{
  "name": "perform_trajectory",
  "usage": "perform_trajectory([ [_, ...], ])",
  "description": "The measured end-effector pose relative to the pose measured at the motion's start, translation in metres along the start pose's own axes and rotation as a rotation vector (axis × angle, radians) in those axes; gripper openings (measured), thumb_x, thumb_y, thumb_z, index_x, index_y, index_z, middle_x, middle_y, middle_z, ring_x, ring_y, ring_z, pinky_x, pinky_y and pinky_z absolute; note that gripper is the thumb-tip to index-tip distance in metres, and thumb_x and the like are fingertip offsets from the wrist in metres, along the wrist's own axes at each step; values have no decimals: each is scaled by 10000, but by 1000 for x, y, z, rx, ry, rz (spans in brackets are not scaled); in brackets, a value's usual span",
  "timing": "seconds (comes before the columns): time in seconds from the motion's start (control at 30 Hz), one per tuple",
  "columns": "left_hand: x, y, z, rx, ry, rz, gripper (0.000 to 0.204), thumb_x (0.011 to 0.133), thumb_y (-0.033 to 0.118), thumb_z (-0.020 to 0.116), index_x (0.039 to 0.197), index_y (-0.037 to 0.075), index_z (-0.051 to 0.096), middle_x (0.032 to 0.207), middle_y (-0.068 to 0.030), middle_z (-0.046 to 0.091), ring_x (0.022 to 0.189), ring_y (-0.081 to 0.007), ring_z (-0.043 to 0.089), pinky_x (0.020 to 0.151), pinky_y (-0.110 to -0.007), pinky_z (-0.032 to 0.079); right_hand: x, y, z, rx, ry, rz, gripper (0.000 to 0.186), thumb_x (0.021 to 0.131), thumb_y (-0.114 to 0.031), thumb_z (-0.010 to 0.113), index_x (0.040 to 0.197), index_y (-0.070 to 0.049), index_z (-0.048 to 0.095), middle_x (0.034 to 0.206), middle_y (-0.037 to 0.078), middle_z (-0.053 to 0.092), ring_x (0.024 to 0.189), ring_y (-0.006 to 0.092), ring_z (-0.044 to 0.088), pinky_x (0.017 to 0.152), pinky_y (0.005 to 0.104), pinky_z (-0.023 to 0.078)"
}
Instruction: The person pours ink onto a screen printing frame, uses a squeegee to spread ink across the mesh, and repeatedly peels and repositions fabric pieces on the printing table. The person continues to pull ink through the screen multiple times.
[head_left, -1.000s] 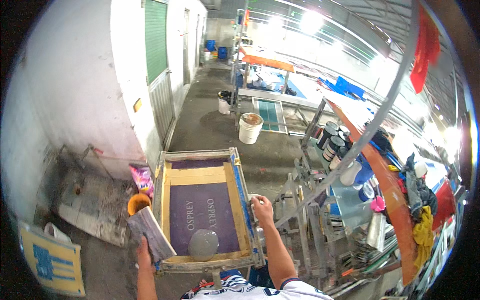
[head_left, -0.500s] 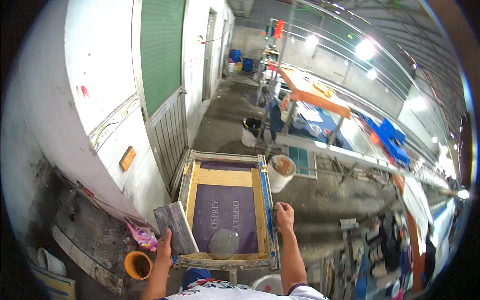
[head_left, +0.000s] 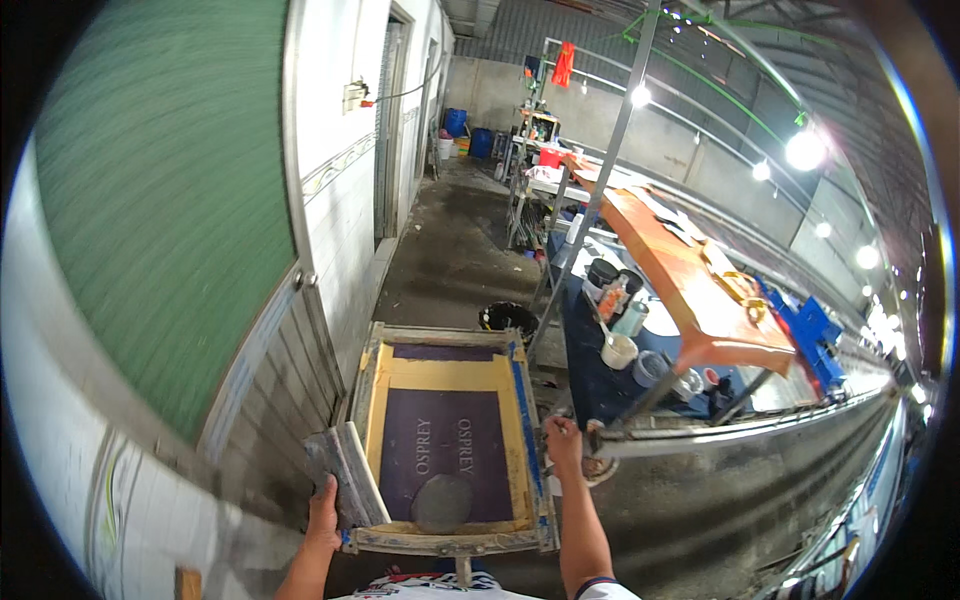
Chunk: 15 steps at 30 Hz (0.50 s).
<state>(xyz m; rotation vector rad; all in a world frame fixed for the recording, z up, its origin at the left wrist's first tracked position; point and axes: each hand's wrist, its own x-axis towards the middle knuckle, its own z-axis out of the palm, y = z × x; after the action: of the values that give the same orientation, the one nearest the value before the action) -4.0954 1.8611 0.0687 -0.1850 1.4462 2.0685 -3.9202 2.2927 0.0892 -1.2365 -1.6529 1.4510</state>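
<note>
In front of my body I carry a wooden screen printing frame (head_left: pixel 450 543) with a purple mesh, yellow tape around its inner border and pale lettering. A round grey blob of ink (head_left: pixel 442 503) lies on the mesh near its close end. My left hand (head_left: pixel 322 518) is closed on a wide squeegee (head_left: pixel 352 478), which leans against the frame's left rail. Along the right rail, my right hand (head_left: pixel 564 445) is closed in a grip at the frame's outer edge. Its fingertips are partly hidden.
Ahead on the right stands a long table with an orange-brown edge (head_left: pixel 690 310). Below it, a dark shelf (head_left: pixel 590 385) holds tubs and bottles. A metal post (head_left: pixel 610 180) rises there. A black-lined bucket (head_left: pixel 508 318) stands past the frame; a green-panelled door (head_left: pixel 165 200) is at left.
I have moved forward along the passage, frame in hand; the table and door are now closer. The buckets and bottle on the floor at left have left the view. Both hands keep their hold.
</note>
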Motion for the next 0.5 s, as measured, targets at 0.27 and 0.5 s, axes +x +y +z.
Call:
perform_trajectory([
  [0.27, 322, 75, 190, -9, -45, 120, 590, 924, 483, 713, 1255, 5, 612, 1181, -39, 656, 1051, -175, 618, 937, -364, 491, 338, -51, 126, -71, 75, 19, 344, 922, -311, 686, 1191, -99, 694, 1204, 140, 676, 1053, 297, 643, 896, 472, 497],
  [0.5, 539, 149, 312, -196, -20, 75, 569, 942, 482, 690, 1283, 36, 595, 1193, -50, 657, 1078, -184, 627, 936, -393, 513, 617, -145, 243, -127, -43, 49, 427, 917, -356, 684, 1258, -102, 659, 1284, 138, 643, 1162, 335, 613, 955, 478, 490],
])
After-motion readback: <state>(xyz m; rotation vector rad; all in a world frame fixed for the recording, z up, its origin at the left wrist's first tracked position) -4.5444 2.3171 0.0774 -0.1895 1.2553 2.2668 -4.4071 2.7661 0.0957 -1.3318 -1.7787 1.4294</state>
